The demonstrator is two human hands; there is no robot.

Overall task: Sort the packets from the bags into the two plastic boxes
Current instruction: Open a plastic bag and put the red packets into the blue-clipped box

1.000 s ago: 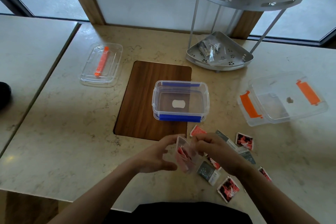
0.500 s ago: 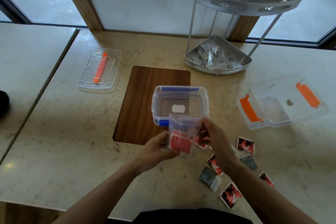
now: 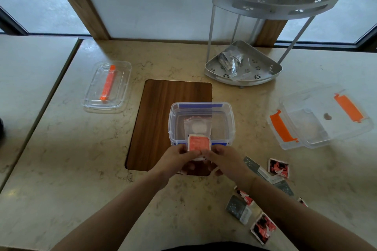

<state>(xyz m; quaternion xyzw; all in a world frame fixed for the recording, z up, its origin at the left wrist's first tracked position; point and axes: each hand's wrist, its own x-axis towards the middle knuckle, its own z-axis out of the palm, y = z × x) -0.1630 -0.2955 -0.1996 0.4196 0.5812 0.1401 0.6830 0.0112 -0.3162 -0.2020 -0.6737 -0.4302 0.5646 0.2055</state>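
Both hands are now sitting lower and nearer the blue-clipped box [image 3: 201,123] than half a second ago, and the clear bag [image 3: 197,127] is tipping over its near rim. Left hand [image 3: 177,158] and right hand [image 3: 224,160] are each pinching the bag's lower end, fingers curled on it. One red packet [image 3: 198,143] is showing through the plastic at the box's near wall — flat, square, with a pale edge. Two boxes are sitting on the counter [image 3: 61,169]: the blue-clipped one on the wooden board [image 3: 157,120], and an orange-clipped box [image 3: 318,117] to the right. One loose lid [image 3: 107,86] is lying at the left. Loose packets [image 3: 263,227] are lying by the right forearm — about four red-and-black and three grey, some partly hidden. One metal rack [image 3: 269,67] is holding another bag.
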